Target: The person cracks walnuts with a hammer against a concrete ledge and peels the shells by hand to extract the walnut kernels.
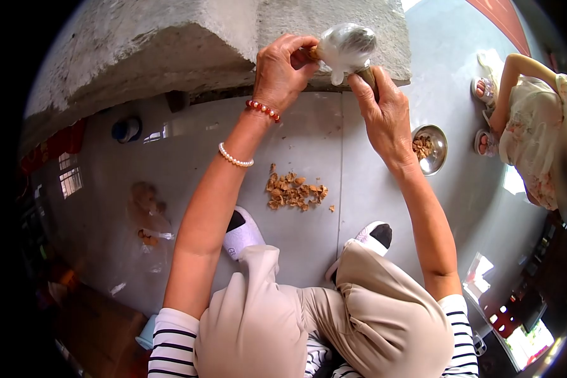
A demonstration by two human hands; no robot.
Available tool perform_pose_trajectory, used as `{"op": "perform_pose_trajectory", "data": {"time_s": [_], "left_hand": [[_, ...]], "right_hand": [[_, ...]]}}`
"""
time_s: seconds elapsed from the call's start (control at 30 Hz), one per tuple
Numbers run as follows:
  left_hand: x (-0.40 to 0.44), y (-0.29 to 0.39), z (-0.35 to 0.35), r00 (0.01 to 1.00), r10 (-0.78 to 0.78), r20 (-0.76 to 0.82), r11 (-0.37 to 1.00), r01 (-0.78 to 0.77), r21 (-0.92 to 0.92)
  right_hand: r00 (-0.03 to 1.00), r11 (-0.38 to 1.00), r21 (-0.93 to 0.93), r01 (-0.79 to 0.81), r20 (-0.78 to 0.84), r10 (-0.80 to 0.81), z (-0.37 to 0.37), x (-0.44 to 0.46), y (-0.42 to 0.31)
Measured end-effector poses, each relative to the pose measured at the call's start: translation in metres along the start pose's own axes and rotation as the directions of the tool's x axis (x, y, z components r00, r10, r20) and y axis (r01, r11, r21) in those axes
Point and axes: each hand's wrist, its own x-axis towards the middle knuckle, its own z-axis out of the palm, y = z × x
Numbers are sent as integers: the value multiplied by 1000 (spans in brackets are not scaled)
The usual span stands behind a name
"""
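Note:
At the top of the head view, my left hand (285, 68) pinches a small brown piece, perhaps a walnut (311, 53), over the concrete block (277, 25). Close to its right, my right hand (384, 113) is wrapped round the handle of a tool whose head (349, 45) is covered in clear plastic. The wrapped head is beside the fingers of my left hand. Brown shell pieces (295, 191) lie in a heap on the grey floor between my feet.
A metal bowl (436, 151) with brown pieces stands on the floor at right. Beyond it another person (535, 107) in a light patterned garment is crouching. A clear plastic bag (150, 220) with brown things lies at left, and a blue-and-white object (127, 129) stands near the block.

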Motion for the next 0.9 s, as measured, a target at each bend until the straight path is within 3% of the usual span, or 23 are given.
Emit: {"op": "perform_pose_trajectory", "data": {"time_s": [0.17,0.27,0.4,0.47,0.67,0.77,0.9], "left_hand": [[0,0,-2,998,-57,1,998,57,-2],[1,-1,0,998,-42,-37,999,41,-26],[5,-2,-3,999,-45,19,996,44,76],[5,-4,-3,998,-57,17,990,55,129],[3,-8,0,999,-17,-35,999,16,-28],[6,-6,-3,999,34,-22,978,-29,205],[4,-7,-1,999,-14,-49,997,17,70]], "right_hand": [[996,997,41,68,-57,-65,-6,0,-20],[976,982,-8,191,-108,-190,-4,1,-23],[991,981,-142,134,35,-130,6,4,-6],[988,976,-148,157,30,-155,6,2,-10],[977,973,-102,206,-28,-210,0,1,-25],[980,954,-224,201,48,-196,5,5,-8],[981,959,-205,194,50,-188,0,1,-22]]}}
